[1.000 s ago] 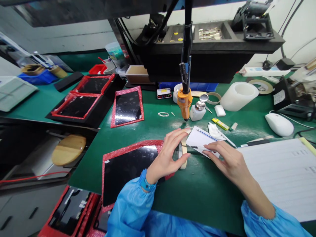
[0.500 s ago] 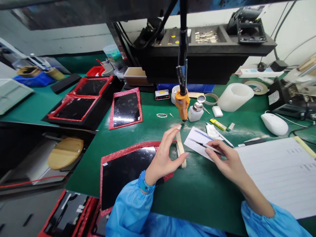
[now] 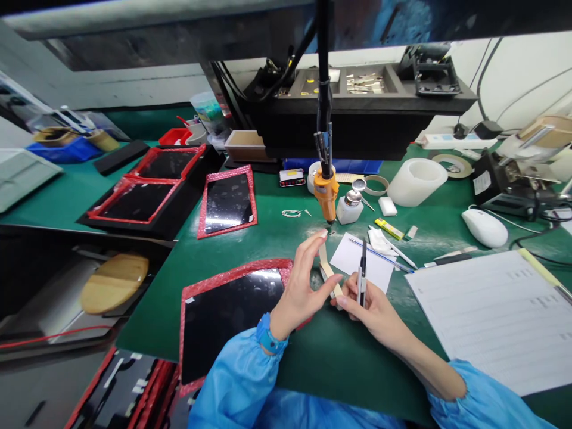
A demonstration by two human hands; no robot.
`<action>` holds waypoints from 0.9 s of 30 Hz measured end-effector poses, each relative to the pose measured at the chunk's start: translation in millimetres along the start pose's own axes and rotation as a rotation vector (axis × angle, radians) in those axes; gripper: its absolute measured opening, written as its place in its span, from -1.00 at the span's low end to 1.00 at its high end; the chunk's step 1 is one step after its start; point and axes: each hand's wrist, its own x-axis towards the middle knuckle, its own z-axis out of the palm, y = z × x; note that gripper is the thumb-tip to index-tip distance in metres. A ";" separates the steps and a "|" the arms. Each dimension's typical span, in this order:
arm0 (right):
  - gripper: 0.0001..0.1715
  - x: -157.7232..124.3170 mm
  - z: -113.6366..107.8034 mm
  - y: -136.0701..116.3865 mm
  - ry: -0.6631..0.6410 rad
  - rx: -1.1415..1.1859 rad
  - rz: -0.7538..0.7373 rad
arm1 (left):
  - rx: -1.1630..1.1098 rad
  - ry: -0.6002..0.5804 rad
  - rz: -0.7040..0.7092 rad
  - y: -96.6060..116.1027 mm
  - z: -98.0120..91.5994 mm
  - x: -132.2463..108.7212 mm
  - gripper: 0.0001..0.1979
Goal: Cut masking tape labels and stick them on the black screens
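My left hand, wearing a blue wrist strap, grips a roll of cream tape seen nearly edge-on between thumb and fingers. In my right hand is a utility knife, its dark blade pointing up and away. The right thumb and a fingertip meet at the near end of the tape. Just beyond the hands, a white paper sheet lies under a blue pen. To the left of my left hand rests a large black screen panel edged in red bubble wrap.
An orange electric screwdriver hangs ahead, beside a dispenser bottle. Smaller wrapped panels lie at left. On the right are a printed sheet, a white mouse and a white film roll.
My right hand has moved left to the tape, and the knife has swung from lying flat to upright. The left hand keeps its hold on the tape. The camera view has shifted slightly.
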 end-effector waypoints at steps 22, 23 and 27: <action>-0.54 -2.9 -48.1 -8.9 0.275 -0.957 -0.707 | -0.154 -0.288 -0.082 -7.7 -33.2 6.3 0.09; -0.60 -2.1 -47.8 -8.4 0.271 -1.029 -0.779 | -0.097 -0.291 -0.056 -8.0 -37.8 7.5 0.09; -0.60 1.2 -43.4 -6.5 0.223 -1.233 -0.824 | 0.048 -0.287 -0.005 -7.1 -50.7 10.0 0.06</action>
